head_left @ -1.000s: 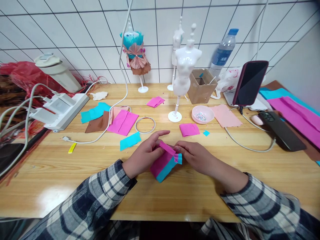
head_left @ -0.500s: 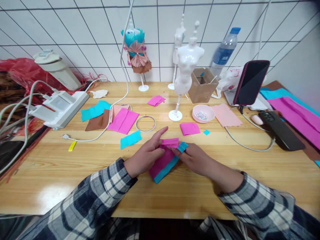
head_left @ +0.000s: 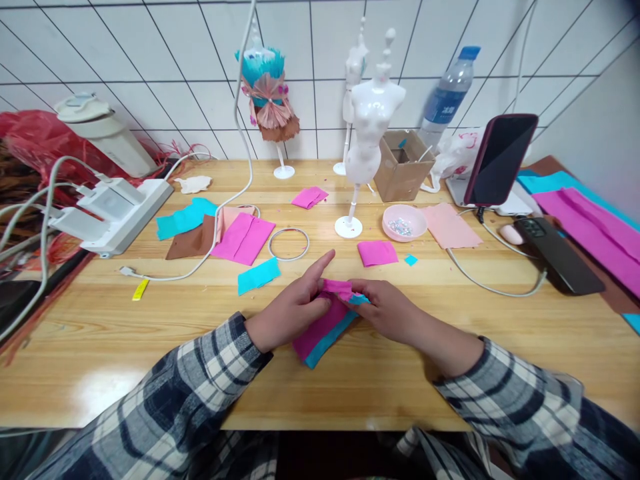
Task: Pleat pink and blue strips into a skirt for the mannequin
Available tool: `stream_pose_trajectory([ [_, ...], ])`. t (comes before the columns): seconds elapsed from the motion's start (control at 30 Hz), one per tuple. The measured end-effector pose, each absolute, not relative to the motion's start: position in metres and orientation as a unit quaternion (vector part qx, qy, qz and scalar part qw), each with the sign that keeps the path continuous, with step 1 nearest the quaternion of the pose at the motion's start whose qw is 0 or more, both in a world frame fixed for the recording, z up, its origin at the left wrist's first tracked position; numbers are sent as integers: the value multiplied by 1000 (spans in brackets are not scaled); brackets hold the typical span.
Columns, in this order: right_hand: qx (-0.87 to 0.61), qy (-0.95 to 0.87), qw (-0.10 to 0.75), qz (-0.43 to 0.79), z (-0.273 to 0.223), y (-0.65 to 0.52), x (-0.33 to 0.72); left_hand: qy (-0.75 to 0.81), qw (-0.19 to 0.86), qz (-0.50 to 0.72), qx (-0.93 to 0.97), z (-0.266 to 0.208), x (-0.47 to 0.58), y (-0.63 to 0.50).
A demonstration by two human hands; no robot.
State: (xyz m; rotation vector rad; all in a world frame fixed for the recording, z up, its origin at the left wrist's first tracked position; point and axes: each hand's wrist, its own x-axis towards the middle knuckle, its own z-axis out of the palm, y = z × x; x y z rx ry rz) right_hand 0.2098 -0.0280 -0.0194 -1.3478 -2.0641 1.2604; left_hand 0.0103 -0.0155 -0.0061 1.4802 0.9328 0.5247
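Observation:
Between my hands is layered crepe paper (head_left: 324, 327), magenta with a turquoise strip along its lower edge, its top edge folded over. My left hand (head_left: 290, 310) pinches it at the upper left, thumb on the near side and index finger stretched out upward. At the upper right corner my right hand (head_left: 393, 308) grips the folded edge, its fingers closed over the magenta and turquoise layers. A magenta paper piece (head_left: 377, 253) and a small turquoise scrap (head_left: 411, 260) lie just beyond my right hand. A turquoise strip (head_left: 259, 277) rests beyond my left.
White dress forms (head_left: 373, 127) stand at the back, with a dressed one (head_left: 270, 100) left of them. A pink bowl of beads (head_left: 404, 223), a cardboard box (head_left: 404, 167) and phones (head_left: 565, 257) are to the right. A power strip (head_left: 117, 220) with cables lies left.
My right fingers have closed further over the upper right corner; the turquoise end there is now more covered and pressed down. My left hand keeps its pinch. The view has shifted slightly.

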Motion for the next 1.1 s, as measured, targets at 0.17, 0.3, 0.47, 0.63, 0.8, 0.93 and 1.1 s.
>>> stream_pose_trajectory([
  [0.17, -496, -741, 160, 423, -17, -28, 210, 415, 597, 223, 649, -9, 9, -17],
  [0.3, -492, -743, 171, 421, -17, -28, 211, 411, 616, 226, 633, -9, 9, -16],
  [0.47, -444, -744, 209, 454, -18, -28, 212, 401, 671, 241, 575, -8, 8, -14],
  [0.63, -473, -750, 183, 426, -18, -30, 211, 403, 653, 232, 597, -10, 7, -14],
  [0.8, -484, -752, 170, 415, -19, -29, 210, 404, 589, 219, 665, -10, 8, -15],
  [0.93, -495, -748, 162, 411, -17, -29, 211, 400, 574, 205, 684, -11, 7, -17],
  [1.1, -519, -743, 177, 384, -13, -31, 212, 384, 597, 217, 670, -9, 8, -16],
])
